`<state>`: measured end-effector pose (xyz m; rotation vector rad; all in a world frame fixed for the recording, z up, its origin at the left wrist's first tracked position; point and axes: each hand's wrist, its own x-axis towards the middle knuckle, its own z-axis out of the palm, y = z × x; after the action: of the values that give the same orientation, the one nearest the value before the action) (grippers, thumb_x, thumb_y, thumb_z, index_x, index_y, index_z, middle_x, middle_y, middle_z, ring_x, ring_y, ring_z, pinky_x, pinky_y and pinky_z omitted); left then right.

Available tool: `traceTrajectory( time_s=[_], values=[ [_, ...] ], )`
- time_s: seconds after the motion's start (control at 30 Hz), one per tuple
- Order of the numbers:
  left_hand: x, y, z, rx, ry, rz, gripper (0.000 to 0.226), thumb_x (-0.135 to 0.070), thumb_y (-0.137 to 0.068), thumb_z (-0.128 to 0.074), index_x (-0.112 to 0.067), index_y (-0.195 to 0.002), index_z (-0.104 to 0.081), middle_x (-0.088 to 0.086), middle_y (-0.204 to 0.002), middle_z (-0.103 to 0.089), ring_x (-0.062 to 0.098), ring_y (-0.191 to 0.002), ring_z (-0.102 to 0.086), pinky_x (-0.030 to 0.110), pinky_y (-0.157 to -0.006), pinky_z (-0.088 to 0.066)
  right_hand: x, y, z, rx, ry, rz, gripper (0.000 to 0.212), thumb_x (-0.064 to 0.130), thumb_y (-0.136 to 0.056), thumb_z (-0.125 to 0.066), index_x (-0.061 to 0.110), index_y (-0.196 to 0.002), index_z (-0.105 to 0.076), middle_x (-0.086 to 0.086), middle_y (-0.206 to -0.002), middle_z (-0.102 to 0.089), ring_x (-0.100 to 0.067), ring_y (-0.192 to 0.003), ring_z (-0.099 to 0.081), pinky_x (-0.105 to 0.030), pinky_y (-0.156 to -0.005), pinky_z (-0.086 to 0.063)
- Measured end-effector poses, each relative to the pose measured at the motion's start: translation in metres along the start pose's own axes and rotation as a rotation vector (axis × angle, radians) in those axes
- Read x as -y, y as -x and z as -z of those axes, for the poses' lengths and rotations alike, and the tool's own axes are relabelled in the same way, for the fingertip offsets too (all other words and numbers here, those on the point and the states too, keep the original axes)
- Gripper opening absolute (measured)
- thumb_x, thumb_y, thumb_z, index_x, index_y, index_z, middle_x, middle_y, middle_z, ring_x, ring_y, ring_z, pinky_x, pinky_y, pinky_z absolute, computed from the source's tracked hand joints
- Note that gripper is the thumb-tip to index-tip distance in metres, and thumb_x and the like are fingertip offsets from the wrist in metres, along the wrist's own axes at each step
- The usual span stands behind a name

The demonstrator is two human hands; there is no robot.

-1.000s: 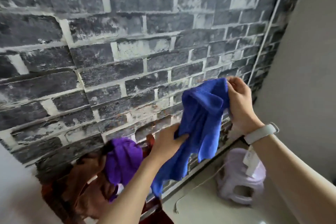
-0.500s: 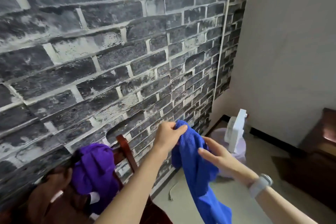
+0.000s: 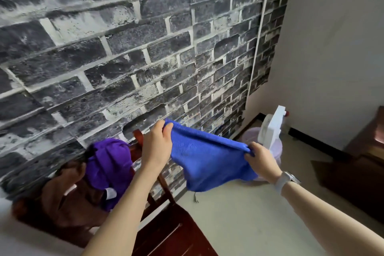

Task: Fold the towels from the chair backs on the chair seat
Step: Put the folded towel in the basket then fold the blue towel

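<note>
Above the floor, between the chair and the far corner, we hold the blue towel [image 3: 209, 158] stretched in the air by its top edge. Our left hand [image 3: 159, 144] pinches one upper corner, fingers curled over the cloth and thumb behind it; our right hand [image 3: 260, 160], with a pale watch [image 3: 285, 181] on its wrist, pinches the other corner lower down, so the top edge slopes down to the right. The cloth hangs loose below both grips, touching nothing else that we can see. Left of our left arm a purple towel [image 3: 110, 168] lies bunched over the back of the dark red wooden chair [image 3: 172, 235], whose seat shows beneath our forearm. Behind stands a grey brick-pattern wall [image 3: 124, 48], and past our right hand a white fan [image 3: 272, 129] stands near the corner.
</note>
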<state>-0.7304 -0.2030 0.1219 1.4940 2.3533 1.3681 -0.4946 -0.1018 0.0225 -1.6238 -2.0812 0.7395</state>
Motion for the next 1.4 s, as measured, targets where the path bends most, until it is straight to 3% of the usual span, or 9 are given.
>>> traceTrajectory(
  time_s=[0.13, 0.4, 0.6, 0.77, 0.87, 1.0, 1.1, 1.23, 1.4],
  values=[
    [0.005, 0.01, 0.003, -0.012, -0.001, 0.011, 0.024, -0.014, -0.094, -0.047, 0.003, -0.077, -0.051, 0.032, -0.075, -0.06, 0.046, -0.072, -0.051, 0.029, -0.058, -0.013, -0.003, -0.005, -0.014, -0.053, 0.007, 0.049, 0.015, 0.001, -0.084, -0.049, -0.002, -0.094, -0.059, -0.022, -0.094, -0.057, -0.037, -0.092, -0.054, -0.04, -0.08, -0.042],
    [0.023, 0.021, 0.019, -0.107, 0.01, 0.069, 0.036, -0.017, -0.09, -0.055, -0.016, -0.063, -0.033, 0.031, -0.069, -0.056, 0.047, -0.07, -0.047, 0.031, -0.057, -0.016, -0.014, 0.0, -0.025, 0.009, 0.019, -0.074, 0.02, 0.016, -0.095, -0.038, 0.004, -0.094, -0.053, -0.013, -0.09, -0.046, -0.032, -0.088, -0.048, -0.038, -0.078, -0.037],
    [0.044, 0.042, 0.017, -0.028, -0.01, 0.265, 0.044, -0.026, -0.084, -0.064, -0.016, -0.059, -0.03, -0.001, -0.053, -0.036, 0.023, -0.055, -0.036, 0.031, -0.056, -0.017, -0.008, -0.001, -0.043, 0.225, -0.314, -0.263, 0.024, 0.024, -0.098, -0.026, 0.014, -0.077, -0.028, -0.001, -0.072, -0.033, -0.019, -0.073, -0.032, -0.033, -0.065, -0.031],
    [0.084, 0.065, 0.016, 0.237, 0.153, 0.486, 0.01, -0.014, -0.084, -0.063, -0.01, -0.091, -0.057, 0.012, -0.088, -0.064, 0.027, -0.086, -0.06, 0.038, -0.078, -0.045, -0.02, 0.007, -0.05, 0.323, -0.751, -0.387, 0.017, 0.012, -0.095, -0.043, 0.013, -0.078, -0.047, -0.009, -0.081, -0.047, -0.02, -0.073, -0.046, -0.031, -0.066, -0.039],
    [0.097, 0.084, 0.019, 0.402, 0.231, 0.546, 0.044, -0.001, -0.081, -0.063, -0.015, -0.12, -0.047, 0.003, -0.111, -0.055, 0.021, -0.105, -0.054, 0.029, -0.089, -0.042, -0.028, 0.008, -0.048, 0.324, -0.802, -0.419, 0.015, -0.001, -0.089, -0.047, 0.011, -0.088, -0.056, -0.009, -0.079, -0.055, -0.019, -0.071, -0.051, -0.027, -0.061, -0.042],
    [0.116, 0.105, 0.013, 0.547, -0.071, 0.447, 0.068, 0.001, -0.079, -0.06, -0.016, -0.136, -0.027, 0.002, -0.119, -0.039, 0.017, -0.105, -0.044, 0.016, -0.077, -0.029, -0.043, 0.012, -0.058, 0.282, -0.564, -0.341, 0.028, -0.003, -0.086, -0.051, 0.01, -0.108, -0.062, -0.013, -0.1, -0.06, -0.025, -0.087, -0.054, -0.031, -0.077, -0.044],
    [0.133, 0.122, 0.006, 0.567, -0.12, 0.441, 0.055, 0.002, -0.08, -0.057, -0.014, -0.13, -0.038, 0.005, -0.127, -0.04, 0.022, -0.116, -0.043, 0.019, -0.086, -0.028, -0.048, 0.017, -0.066, 0.222, -0.33, -0.218, 0.019, 0.006, -0.089, -0.052, 0.006, -0.104, -0.064, -0.009, -0.095, -0.06, -0.025, -0.088, -0.052, -0.03, -0.078, -0.039],
    [0.143, 0.145, 0.001, 0.398, -0.134, 0.441, 0.029, 0.008, -0.077, -0.06, -0.014, -0.096, -0.054, -0.002, -0.113, -0.037, 0.012, -0.105, -0.043, 0.018, -0.085, -0.03, -0.055, 0.022, -0.078, 0.254, -0.17, -0.08, 0.019, 0.01, -0.09, -0.052, 0.005, -0.106, -0.062, -0.004, -0.093, -0.059, -0.02, -0.089, -0.05, -0.024, -0.077, -0.032],
    [0.16, 0.182, 0.003, 0.326, -0.156, 0.545, 0.034, 0.007, -0.079, -0.056, -0.026, -0.073, -0.05, -0.002, -0.095, -0.048, 0.013, -0.091, -0.048, 0.03, -0.084, -0.041, -0.065, 0.035, -0.088, 0.391, -0.2, -0.04, 0.024, 0.0, -0.09, -0.047, 0.007, -0.107, -0.062, -0.003, -0.103, -0.058, -0.018, -0.094, -0.049, -0.018, -0.078, -0.032]
  ],
)
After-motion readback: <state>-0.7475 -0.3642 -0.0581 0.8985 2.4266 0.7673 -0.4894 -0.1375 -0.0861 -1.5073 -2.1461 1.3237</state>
